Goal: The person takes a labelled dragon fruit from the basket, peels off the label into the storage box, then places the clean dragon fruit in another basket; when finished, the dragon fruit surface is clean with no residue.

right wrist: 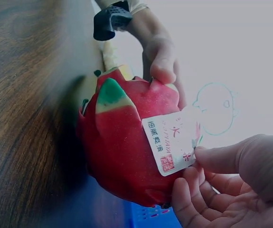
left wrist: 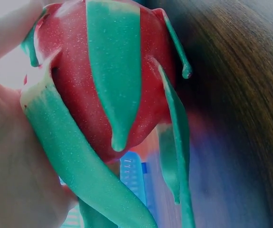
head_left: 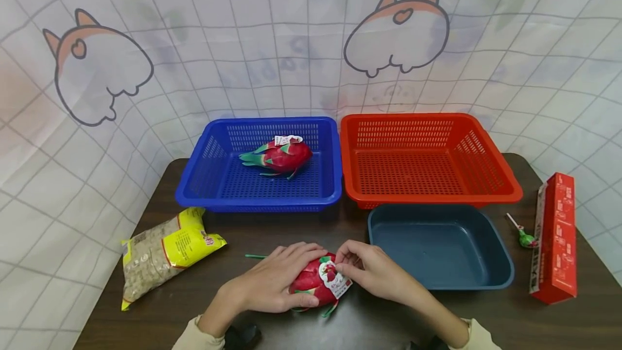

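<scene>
A red dragon fruit (head_left: pixel 307 277) with green leafy tips lies on the table near its front edge. My left hand (head_left: pixel 279 280) grips it from the left, fingers over the top and thumb along the near side. On the fruit's right side is a white printed label (head_left: pixel 332 280). My right hand (head_left: pixel 369 269) pinches the label's edge between thumb and index finger, clearest in the right wrist view, where part of the label (right wrist: pixel 167 142) stands off the skin. In the left wrist view, long green scales hang from the fruit (left wrist: pixel 74 95).
Behind stand a blue basket (head_left: pixel 194 193) holding another labelled dragon fruit (head_left: pixel 286 156) and a red basket (head_left: pixel 432 199). A dark blue tray (head_left: pixel 437 253) sits right of my hands. A yellow bag (head_left: pixel 167 253) lies left; a lollipop (head_left: pixel 526 238) and red box (head_left: pixel 559 239) are far right.
</scene>
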The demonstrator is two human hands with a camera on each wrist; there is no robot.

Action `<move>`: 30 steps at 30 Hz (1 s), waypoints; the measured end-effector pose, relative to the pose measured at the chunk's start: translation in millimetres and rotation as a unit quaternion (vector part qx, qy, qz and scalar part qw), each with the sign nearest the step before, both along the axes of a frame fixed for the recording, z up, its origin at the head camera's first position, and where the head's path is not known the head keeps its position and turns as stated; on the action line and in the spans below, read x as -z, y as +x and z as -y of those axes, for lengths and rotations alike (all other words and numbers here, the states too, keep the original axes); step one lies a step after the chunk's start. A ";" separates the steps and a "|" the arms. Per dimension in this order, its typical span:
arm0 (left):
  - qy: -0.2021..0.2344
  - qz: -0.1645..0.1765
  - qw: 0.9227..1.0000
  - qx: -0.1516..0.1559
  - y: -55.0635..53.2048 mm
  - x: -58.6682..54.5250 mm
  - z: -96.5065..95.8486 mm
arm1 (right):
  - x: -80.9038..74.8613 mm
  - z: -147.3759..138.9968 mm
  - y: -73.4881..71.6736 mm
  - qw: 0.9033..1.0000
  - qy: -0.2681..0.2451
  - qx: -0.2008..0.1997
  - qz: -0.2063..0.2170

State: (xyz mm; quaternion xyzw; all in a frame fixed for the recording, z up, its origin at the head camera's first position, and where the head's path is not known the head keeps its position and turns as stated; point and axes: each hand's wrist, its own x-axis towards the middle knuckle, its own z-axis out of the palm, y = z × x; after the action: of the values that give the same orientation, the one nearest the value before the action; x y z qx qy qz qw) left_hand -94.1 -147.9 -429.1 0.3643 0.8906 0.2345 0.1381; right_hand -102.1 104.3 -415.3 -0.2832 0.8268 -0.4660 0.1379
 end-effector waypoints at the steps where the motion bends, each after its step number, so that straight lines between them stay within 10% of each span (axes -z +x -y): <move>1: -0.001 0.000 1.000 -0.001 0.4 0.0 -0.1 | 0.0 0.1 0.3 1.000 0.001 0.000 0.001; 10: -0.004 0.001 1.000 -0.007 1.0 -1.5 0.2 | 0.6 -1.0 2.2 0.998 0.008 -0.018 -0.054; 30: -0.009 0.002 1.000 -0.014 2.3 -1.9 -2.4 | -5.2 -7.8 -1.1 0.997 0.009 -0.077 0.018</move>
State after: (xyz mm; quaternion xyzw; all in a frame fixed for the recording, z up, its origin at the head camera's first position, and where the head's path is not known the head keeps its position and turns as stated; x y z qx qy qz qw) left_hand -91.8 -145.5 -427.3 0.3501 0.8973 0.2294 0.1400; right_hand -103.2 112.1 -410.1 -0.3363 0.8039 -0.4520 0.1908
